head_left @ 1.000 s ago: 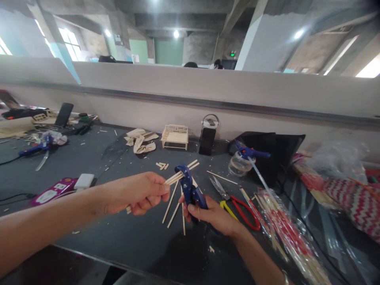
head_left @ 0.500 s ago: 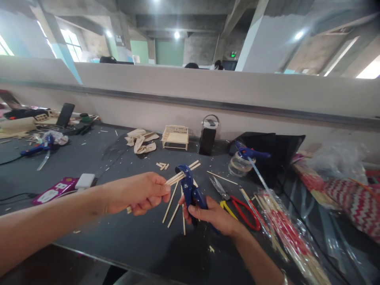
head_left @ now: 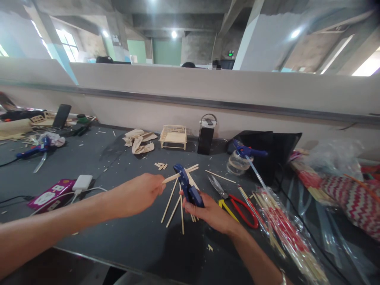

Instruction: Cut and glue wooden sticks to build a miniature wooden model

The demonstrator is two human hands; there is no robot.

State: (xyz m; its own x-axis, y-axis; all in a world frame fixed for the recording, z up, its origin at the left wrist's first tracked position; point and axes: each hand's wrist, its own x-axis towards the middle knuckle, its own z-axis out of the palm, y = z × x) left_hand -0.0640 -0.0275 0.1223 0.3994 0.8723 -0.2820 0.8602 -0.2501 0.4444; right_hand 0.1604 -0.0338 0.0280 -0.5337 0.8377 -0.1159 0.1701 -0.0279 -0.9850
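My left hand (head_left: 139, 196) is closed around thin wooden sticks (head_left: 171, 179), which reach rightward into the head of a blue hand cutter (head_left: 184, 183). My right hand (head_left: 209, 211) wraps round the cutter's handles, which are pressed close together. The sticks' far ends show beyond the cutter head. Under the cutter, several loose wooden sticks (head_left: 174, 211) lie fanned out on the dark table. Short cut pieces (head_left: 160, 166) rest just behind the hands. Pliers with red and yellow handles (head_left: 234, 202) lie to the right of my right hand.
A small wooden furniture model (head_left: 173, 137) stands at the back beside an upright phone (head_left: 205, 140). A blue glue gun (head_left: 249, 151) rests on a clear jar (head_left: 237, 163). Bagged sticks (head_left: 286, 229) lie at right. A purple box (head_left: 53, 194) and another glue gun (head_left: 37, 148) are at left.
My left hand has turned over, back upward, with the sticks still in it. The cutter's handles have come closer together in my right hand. The view has shifted slightly.
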